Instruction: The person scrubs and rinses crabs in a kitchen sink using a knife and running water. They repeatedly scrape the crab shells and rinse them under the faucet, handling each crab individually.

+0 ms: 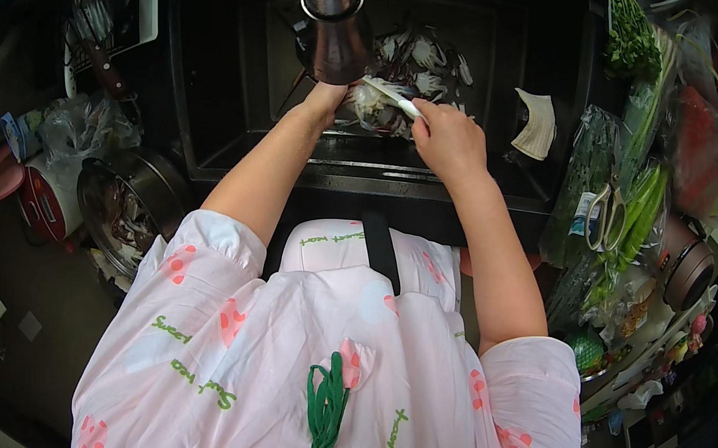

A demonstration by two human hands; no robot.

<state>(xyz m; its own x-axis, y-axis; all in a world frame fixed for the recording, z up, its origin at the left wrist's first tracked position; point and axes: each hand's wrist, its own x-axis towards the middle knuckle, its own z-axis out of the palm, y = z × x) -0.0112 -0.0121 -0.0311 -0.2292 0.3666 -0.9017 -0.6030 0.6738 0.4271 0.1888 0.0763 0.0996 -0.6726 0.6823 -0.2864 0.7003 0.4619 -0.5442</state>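
Observation:
In the dark sink (365, 186), my right hand (451, 141) is closed around the white handle of a small brush or similar tool (391, 94). Its pale end reaches over a crab (372, 109) at the near side of a pile of crabs (426, 54). My left hand (326, 101) is at the left of that crab, beneath the dark metal faucet (343, 43). The faucet hides most of its fingers, so I cannot tell whether they grip the crab. Several crab bodies and legs lie on the sink floor beyond both hands.
A dried loofah piece (536, 125) lies at the sink's right side. Bagged vegetables (588, 155) and scissors (606, 215) are on the right counter. At left stand a metal pot (171, 200) holding crab pieces and a rack with a wooden-handled knife (105, 70).

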